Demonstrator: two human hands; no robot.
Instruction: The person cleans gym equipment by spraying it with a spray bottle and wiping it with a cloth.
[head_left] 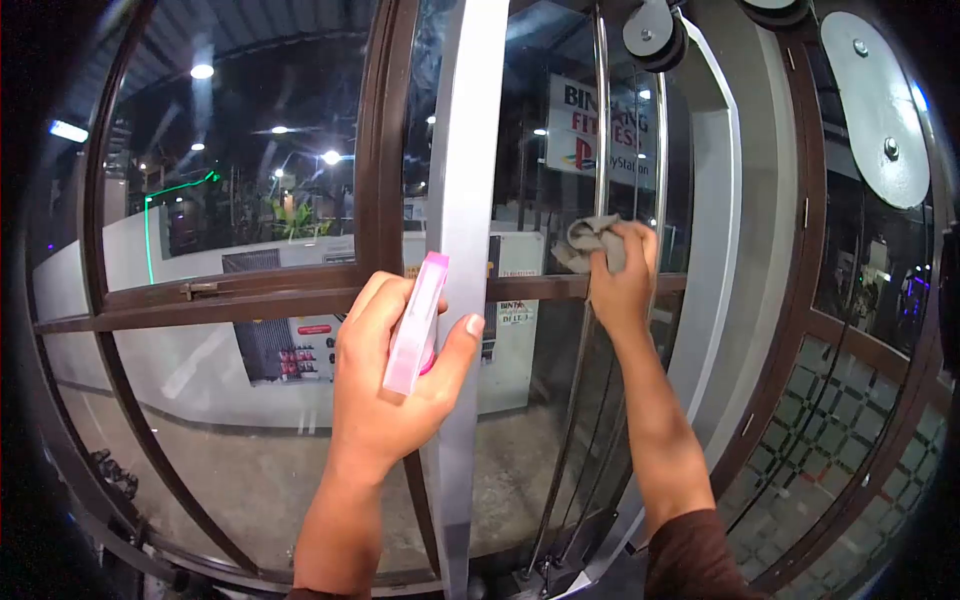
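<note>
Dark brown sleeve (692,555) on the right arm, looks plain, stops somewhere around the elbow. Left side's just a dark sliver of cuff (322,594) at the bottom edge. Bare forearms (655,425) narrowing at the wrists, bare right hand (625,285), bare left hand (370,375) with a short, tidy thumbnail (475,325).

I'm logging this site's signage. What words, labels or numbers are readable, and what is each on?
"BIN…NG": white sign, letters hidden by metal bar.
"FI…ESS": same sign, in red.
"…yStation": same sign, partly hidden.
"BINT…": lower notice, rest unclear.
"DI LT.3", probably: same notice.
Too small or blurred: upper notice, red label.
Nothing readable: pink object in left hand.
</note>
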